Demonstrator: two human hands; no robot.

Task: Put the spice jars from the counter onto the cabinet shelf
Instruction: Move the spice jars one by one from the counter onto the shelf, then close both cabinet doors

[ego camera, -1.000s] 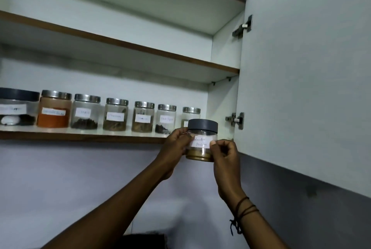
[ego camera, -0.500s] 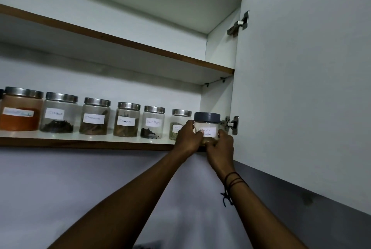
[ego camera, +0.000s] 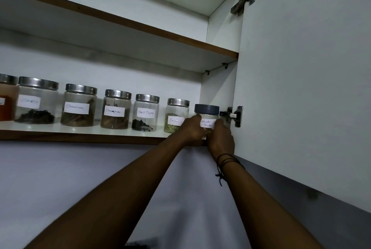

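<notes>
Row of steel-lidded spice jars (ego camera: 80,106) along the lower cabinet shelf (ego camera: 84,137), fennel jar (ego camera: 176,116) at nine o'clock of the dark-lidded coriander powder jar (ego camera: 206,115), standing at the shelf's right end, left hand (ego camera: 193,129) and right hand (ego camera: 220,138) grasping its sides, open cabinet door (ego camera: 305,80) at three o'clock.

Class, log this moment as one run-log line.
step: placing | object: coriander jar | left hand: holds jar | right hand: holds jar | location: shelf, right end
</notes>
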